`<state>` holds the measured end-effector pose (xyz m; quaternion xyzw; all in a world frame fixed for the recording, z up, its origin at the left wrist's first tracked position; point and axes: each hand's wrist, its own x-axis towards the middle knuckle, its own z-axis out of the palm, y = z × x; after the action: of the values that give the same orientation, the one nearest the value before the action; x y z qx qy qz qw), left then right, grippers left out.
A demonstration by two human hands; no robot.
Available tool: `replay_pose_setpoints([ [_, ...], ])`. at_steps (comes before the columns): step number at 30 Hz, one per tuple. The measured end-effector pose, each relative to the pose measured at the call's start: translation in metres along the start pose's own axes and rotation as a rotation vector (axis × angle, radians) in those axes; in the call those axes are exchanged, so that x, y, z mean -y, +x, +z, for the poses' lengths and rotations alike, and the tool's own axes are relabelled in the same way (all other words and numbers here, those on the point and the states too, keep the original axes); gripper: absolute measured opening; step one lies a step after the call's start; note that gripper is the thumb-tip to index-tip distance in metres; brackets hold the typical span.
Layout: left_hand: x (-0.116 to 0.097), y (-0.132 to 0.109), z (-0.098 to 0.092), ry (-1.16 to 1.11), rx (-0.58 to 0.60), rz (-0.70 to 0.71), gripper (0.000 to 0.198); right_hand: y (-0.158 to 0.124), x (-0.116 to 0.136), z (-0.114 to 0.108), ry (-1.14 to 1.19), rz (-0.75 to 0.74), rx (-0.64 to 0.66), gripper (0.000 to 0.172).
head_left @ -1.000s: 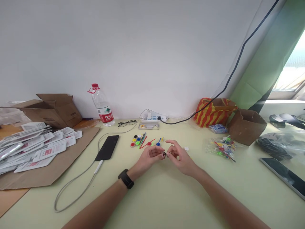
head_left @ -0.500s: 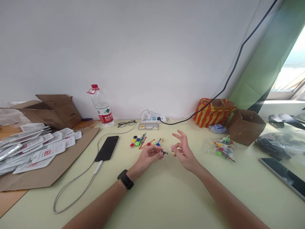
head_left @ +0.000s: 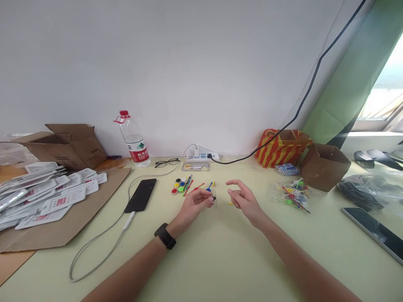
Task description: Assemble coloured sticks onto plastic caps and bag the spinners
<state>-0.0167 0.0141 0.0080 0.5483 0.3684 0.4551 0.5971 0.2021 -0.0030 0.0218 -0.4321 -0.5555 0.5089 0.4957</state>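
Note:
My left hand (head_left: 197, 203), with a black watch (head_left: 165, 236) on its wrist, pinches a small black plastic piece (head_left: 214, 198) between thumb and fingertips; the piece is blurred. To its right, my right hand (head_left: 244, 198) hovers with the index finger stretched out and the other fingers bent, nothing visible in them. A small yellow piece (head_left: 231, 204) shows just below its fingertips, apparently on the table. Beyond my left hand lie several coloured round discs (head_left: 178, 186), thin sticks (head_left: 188, 183), red arrow-shaped pieces (head_left: 198, 187) and a blue piece (head_left: 209, 187).
Left are a phone (head_left: 140, 196) on a cable, a cardboard sheet (head_left: 94, 209) with stacked white packets, a box (head_left: 71, 147) and a water bottle (head_left: 136, 142). Glasses (head_left: 167, 162) and a power strip (head_left: 201, 156) lie behind. Right are a bag of plastic parts (head_left: 292, 195) and a striped bag (head_left: 273, 149).
My right hand's raised fingers have lowered and curled more, and the yellow piece now shows below them. The black piece has turned in my left hand's fingertips.

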Motion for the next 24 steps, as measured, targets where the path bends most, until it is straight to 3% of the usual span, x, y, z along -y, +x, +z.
replay_pose_setpoints([
  [6, -0.005, 0.008, -0.016, -0.267, -0.023, -0.045, 0.025, 0.005, 0.006, -0.013, -0.005, -0.039, -0.115, 0.041],
  [15, -0.028, 0.012, -0.035, -0.63, -0.109, -0.101, 0.016, 0.02, 0.002, -0.048, -0.011, -0.06, -0.358, 0.044],
  [21, -0.03, 0.012, -0.042, -0.71, -0.099, -0.115, 0.021, 0.023, -0.004, -0.053, -0.082, -0.045, -0.335, 0.044],
  [24, -0.028, 0.011, -0.045, -0.662, -0.032, -0.068, 0.025, 0.024, -0.009, -0.056, -0.28, -0.071, -0.282, 0.041],
])
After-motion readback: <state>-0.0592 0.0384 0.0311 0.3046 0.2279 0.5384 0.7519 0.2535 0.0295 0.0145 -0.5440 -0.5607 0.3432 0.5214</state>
